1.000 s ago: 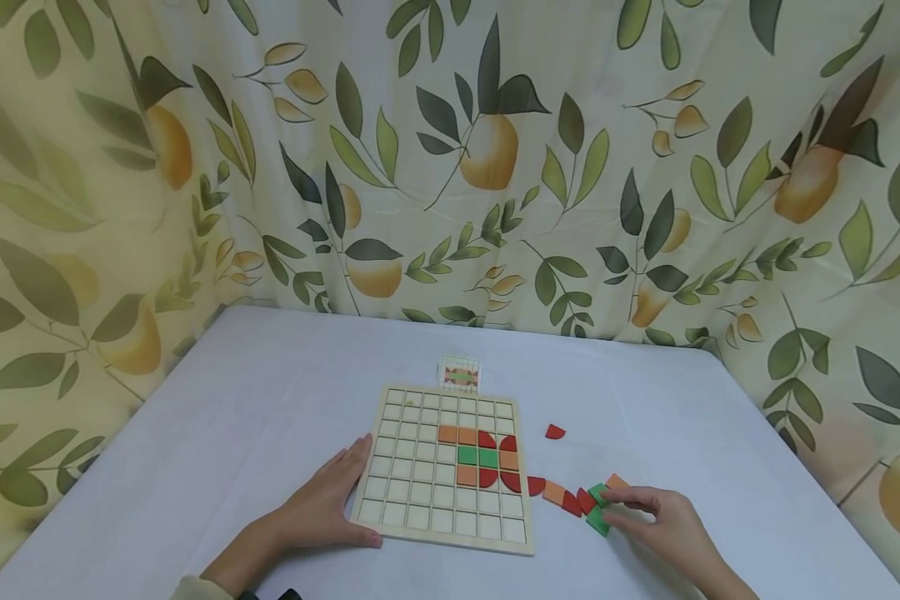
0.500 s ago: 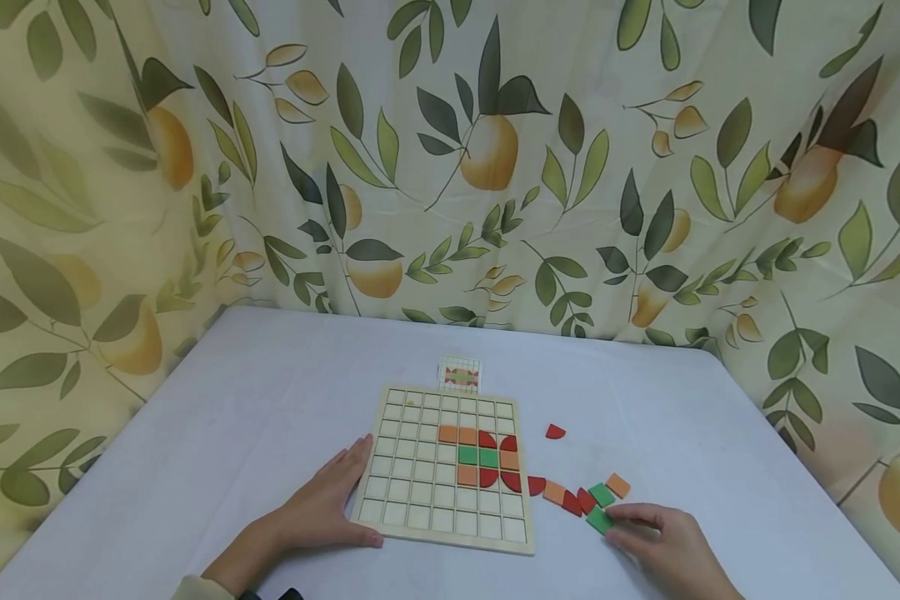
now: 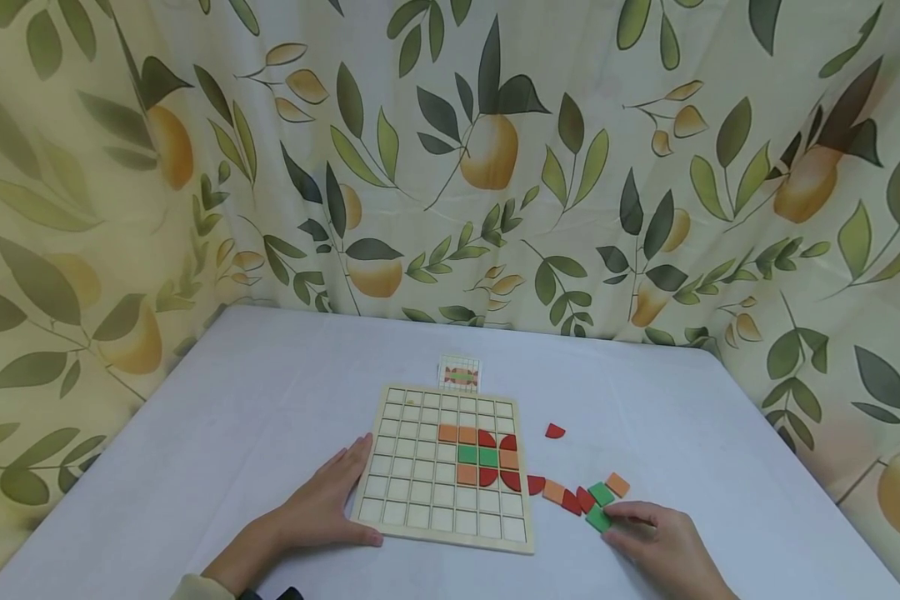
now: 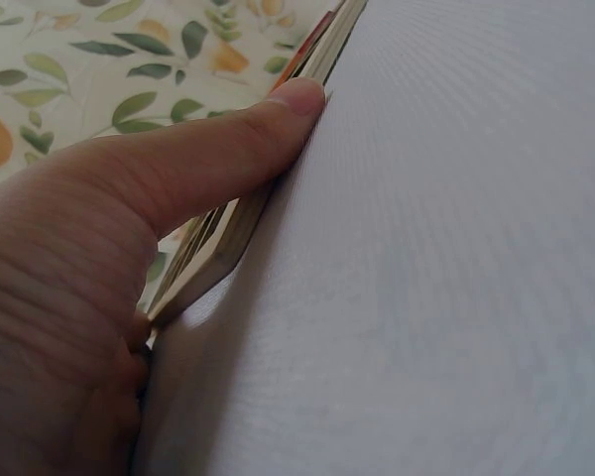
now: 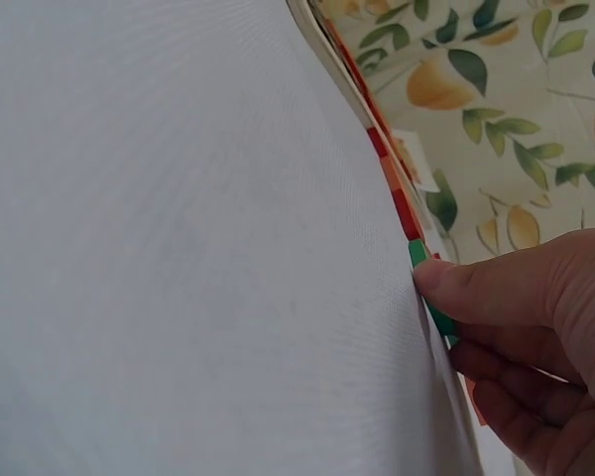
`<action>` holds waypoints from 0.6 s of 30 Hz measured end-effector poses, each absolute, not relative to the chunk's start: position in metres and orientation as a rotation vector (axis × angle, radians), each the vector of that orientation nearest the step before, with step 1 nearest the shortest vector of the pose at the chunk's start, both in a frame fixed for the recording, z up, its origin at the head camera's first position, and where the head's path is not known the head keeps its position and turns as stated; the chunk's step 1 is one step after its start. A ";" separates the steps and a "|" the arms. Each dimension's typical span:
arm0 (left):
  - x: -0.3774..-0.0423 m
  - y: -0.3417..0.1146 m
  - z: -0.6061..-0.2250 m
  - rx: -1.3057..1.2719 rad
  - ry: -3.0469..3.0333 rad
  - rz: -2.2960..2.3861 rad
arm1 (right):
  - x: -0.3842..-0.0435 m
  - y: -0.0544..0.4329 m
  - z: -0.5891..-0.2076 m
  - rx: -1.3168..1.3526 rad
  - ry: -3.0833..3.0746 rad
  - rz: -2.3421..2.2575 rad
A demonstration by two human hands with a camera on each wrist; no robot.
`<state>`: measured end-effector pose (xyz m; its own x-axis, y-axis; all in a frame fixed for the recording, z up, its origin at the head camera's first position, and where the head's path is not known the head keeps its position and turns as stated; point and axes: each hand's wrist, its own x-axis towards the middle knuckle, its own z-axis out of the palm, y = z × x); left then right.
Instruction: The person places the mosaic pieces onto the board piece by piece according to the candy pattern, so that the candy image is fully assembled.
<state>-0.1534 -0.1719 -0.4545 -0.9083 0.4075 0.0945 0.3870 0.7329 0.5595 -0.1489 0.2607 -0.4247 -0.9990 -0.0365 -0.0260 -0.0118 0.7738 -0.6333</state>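
My left hand point(image 3: 321, 496) rests at the near left corner of a wooden grid board point(image 3: 412, 521), fingers along its left side. In the left wrist view the thumb point(image 4: 218, 154) lies straight along the near edge. My right hand point(image 3: 663, 537) pinches a green square tile point(image 3: 597, 519) between thumb and forefinger, at the table surface right of the board. A second green tile point(image 3: 602, 493) and an orange tile point(image 3: 618, 485) lie just beyond it. Orange, green and red quarter-round tiles fill several cells at the board's right.
A row of loose tiles runs from the board to my right hand, with an orange tile point(image 3: 553, 492) and red quarter-rounds point(image 3: 572, 502). One red quarter-round point(image 3: 555, 431) lies apart farther back. A small pattern card point(image 3: 460, 374) touches the board's far edge. A leaf-patterned curtain point(image 3: 450, 167) surrounds the table.
My right hand has drawn back towards me from the orange and far green tiles to the nearer green tile, which has shifted slightly. The left hand and board stay put.
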 end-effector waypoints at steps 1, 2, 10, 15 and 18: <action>-0.153 -0.172 -0.454 0.664 2.892 0.924 | -0.149 0.260 -0.425 -0.040 2.926 -1.047; -0.153 -0.172 -0.454 0.666 2.891 0.925 | -0.149 0.260 -0.424 -0.043 2.927 -1.048; -0.154 -0.171 -0.454 0.643 2.880 0.936 | -0.149 0.260 -0.424 -0.002 2.913 -1.057; -0.154 -0.171 -0.453 0.623 2.874 0.930 | -0.149 0.259 -0.422 0.032 2.876 -1.058; -0.154 -0.171 -0.453 0.623 2.869 0.932 | -0.150 0.258 -0.421 0.052 2.862 -1.059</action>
<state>-0.1538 -0.1713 -0.4526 -0.9165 0.3947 0.0655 0.3579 0.7354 0.5755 -0.1497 0.2583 -0.4212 -0.9954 0.0007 -0.0958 0.0629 0.7591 -0.6480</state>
